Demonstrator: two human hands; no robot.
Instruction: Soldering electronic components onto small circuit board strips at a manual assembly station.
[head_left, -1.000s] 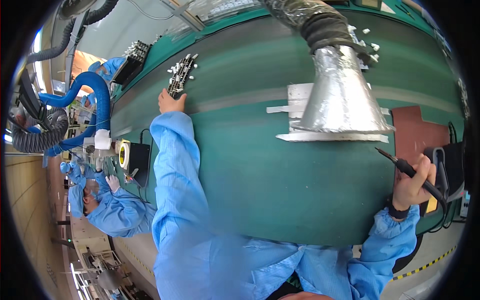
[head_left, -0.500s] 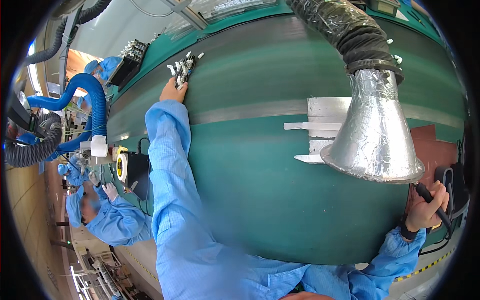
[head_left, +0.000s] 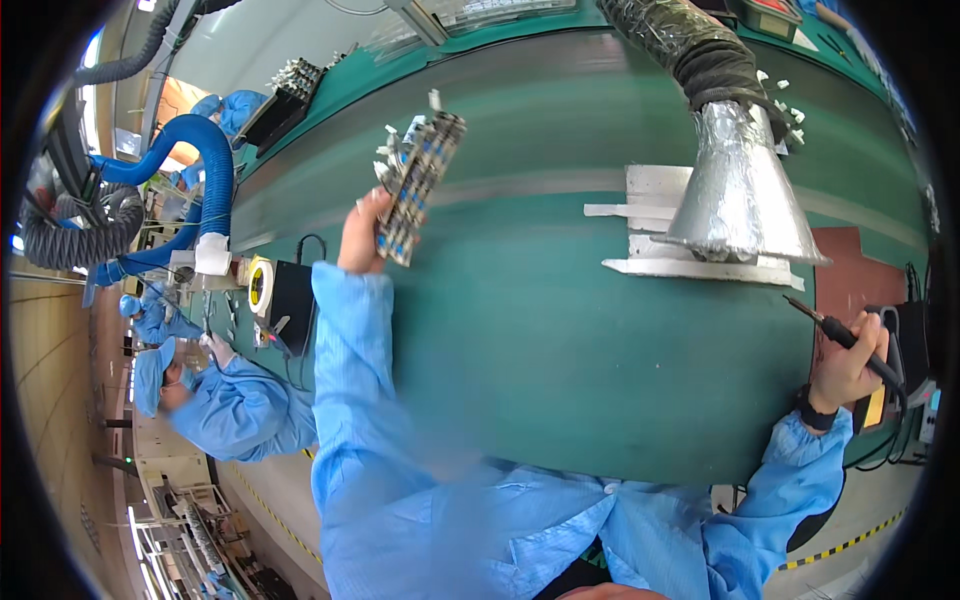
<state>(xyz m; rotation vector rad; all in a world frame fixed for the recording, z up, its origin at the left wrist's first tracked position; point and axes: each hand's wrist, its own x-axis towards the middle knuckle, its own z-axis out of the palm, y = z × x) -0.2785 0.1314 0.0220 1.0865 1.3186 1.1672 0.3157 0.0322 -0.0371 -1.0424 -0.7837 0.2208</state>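
Observation:
My left hand (head_left: pixel 366 232) is closed on the side of a circuit board panel (head_left: pixel 424 180), lifted off the bench and tilted. The panel is long and narrow, packed with small parts, and white connectors stick out along its left side and top. On the right, my right hand (head_left: pixel 846 368) grips a soldering iron (head_left: pixel 850 344) by its dark handle, the bare tip pointing left and away from me. Beyond the tip hangs a foil-wrapped fume hood cone (head_left: pixel 742 190). Under it lies a whitish metal plate or fixture (head_left: pixel 655 188), partly hidden by the cone.
A reddish mat (head_left: pixel 838 262) lies under the iron, beside its dark stand (head_left: pixel 905 340). White connectors (head_left: pixel 797 135) lie behind the hose. At left are a tape roll (head_left: pixel 260 287) on a black box, a blue hose (head_left: pixel 215 190) and a co-worker (head_left: pixel 235 400) in blue.
My left hand has picked up the circuit board panel from the far belt and brought it nearer, turning it. My right hand has drawn the soldering iron up, and its tip now shows clear of the cone.

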